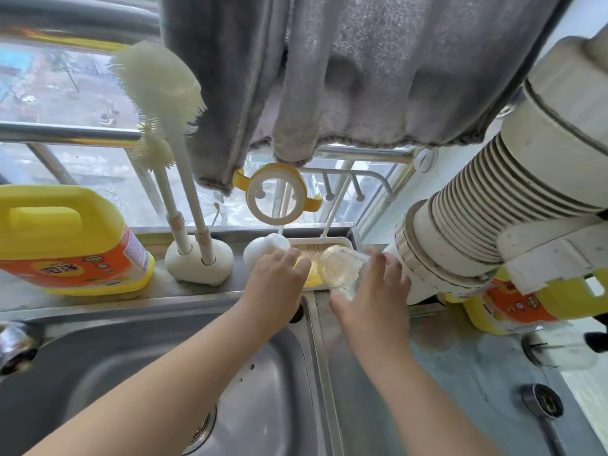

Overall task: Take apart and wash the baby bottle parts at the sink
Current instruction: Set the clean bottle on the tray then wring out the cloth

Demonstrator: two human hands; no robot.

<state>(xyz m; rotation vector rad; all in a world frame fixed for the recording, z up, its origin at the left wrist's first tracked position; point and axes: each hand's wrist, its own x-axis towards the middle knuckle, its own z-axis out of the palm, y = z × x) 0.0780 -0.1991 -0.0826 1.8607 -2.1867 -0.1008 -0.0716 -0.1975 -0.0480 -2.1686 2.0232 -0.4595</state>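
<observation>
We are holding the clear bottle (342,269) in our right hand (373,291), mouth tilted toward our left hand (274,281), whose grip we cannot tell.

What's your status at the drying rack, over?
Right hand grips clear bottle over white rack tray. Left hand reaching into tray, grasp hidden. Handle ring hangs on rack above. White drain pipe crowds the right.

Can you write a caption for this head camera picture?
Right hand holds clear bottle at drying tray; left hand reaches in.
</observation>
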